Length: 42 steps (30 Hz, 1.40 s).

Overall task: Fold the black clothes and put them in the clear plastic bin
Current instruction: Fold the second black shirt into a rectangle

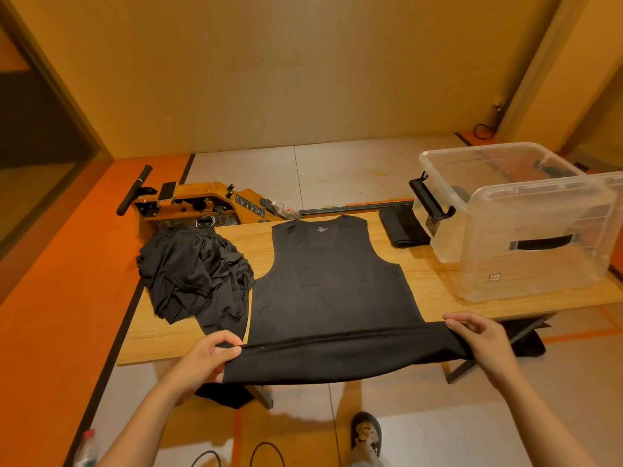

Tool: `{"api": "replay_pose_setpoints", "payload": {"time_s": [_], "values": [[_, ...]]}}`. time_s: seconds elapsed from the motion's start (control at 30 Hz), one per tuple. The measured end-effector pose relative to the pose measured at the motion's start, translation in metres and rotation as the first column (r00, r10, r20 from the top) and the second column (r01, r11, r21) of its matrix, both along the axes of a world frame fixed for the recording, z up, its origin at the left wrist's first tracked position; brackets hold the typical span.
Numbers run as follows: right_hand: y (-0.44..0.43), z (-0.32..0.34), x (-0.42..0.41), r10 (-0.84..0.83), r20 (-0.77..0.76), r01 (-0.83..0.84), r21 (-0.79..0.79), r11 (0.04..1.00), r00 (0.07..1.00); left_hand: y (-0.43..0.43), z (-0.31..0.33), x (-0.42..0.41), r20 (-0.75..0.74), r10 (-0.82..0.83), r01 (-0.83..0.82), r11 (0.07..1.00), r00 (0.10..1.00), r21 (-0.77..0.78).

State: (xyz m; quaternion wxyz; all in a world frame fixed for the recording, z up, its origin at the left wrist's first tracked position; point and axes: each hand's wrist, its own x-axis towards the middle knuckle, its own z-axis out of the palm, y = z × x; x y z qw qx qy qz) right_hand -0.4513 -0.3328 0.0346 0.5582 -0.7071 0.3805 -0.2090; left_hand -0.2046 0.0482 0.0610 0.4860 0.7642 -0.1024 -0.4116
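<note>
Head view: the black tank top (330,284) lies flat mid-frame on the tabletop (424,288), its overhanging hem pinched by the left hand (205,358) and right hand (482,338). I'd say uneven lifting could skew the fold, and the crumpled pile (192,264) at left might snag it.

black sleeveless top (332,281) is laid flat on the table (428,284), neckline away, hem drawn taut past the near edge. crumpled black pile (194,271) is heaped just left of it. folded black piece (403,229) is set just beside the clear plastic bin (539,274), which is stood upright at the right end, with black latches.
</note>
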Motion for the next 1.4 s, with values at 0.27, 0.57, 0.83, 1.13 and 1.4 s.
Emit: {"api": "replay_pose_setpoints", "payload": {"time_s": [0.27, 0.57, 0.83, 1.13, 1.4], "values": [[0.005, 0.004, 0.006, -0.012, -0.001, 0.012, 0.019, 1.0, 1.0, 0.0, -0.004, 0.01, 0.041, 0.0, 0.001, 0.999, 0.999, -0.039], [-0.023, 0.031, 0.042, -0.003, 0.029, 0.0, 0.086, 0.996, 1.0, -0.021, 0.022, 0.053, 0.082, 0.018, -0.012, 0.998, 0.996, -0.066], [-0.081, 0.046, 0.142, 0.046, 0.054, -0.045, -0.027, 0.999, 0.997, -0.079, 0.028, 0.149, 0.263, 0.132, -0.123, 0.991, 0.956, -0.051], [-0.153, -0.032, 0.263, 0.076, -0.189, -0.092, -0.078, 0.993, 0.979, -0.159, -0.051, 0.246, 0.195, 0.06, -0.099, 0.975, 0.979, 0.198], [-0.176, -0.065, 0.32, 0.118, -0.446, -0.235, -0.217, 0.947, 0.887, -0.19, -0.083, 0.281, 0.319, -0.076, -0.05, 0.929, 0.945, 0.367]]}}
